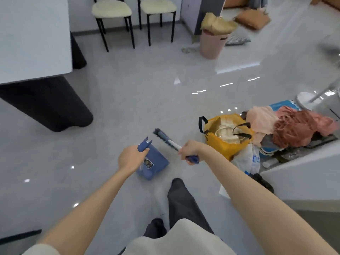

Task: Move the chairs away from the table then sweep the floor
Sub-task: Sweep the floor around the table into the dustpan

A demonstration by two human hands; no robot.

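left hand (131, 159): fingers clamped on blue dustpan (152, 162) handle. right hand (189, 149): fingers clamped on broom (166, 138) handle, above floor (138, 100).

Floor (147, 92): pale grey gloss tile, bright streaks of light mirrored toward the right. Table (33, 37): white top, black curved base, left side. Chairs (112, 10): two, cream seats, black legs, side by side before the far wall (81, 13). Pink bin (211, 45), yellow bag (220, 144), heaped clothes (294, 126): along the right side.

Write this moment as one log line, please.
left hand: holds dustpan | right hand: holds broom | chairs: apart from table
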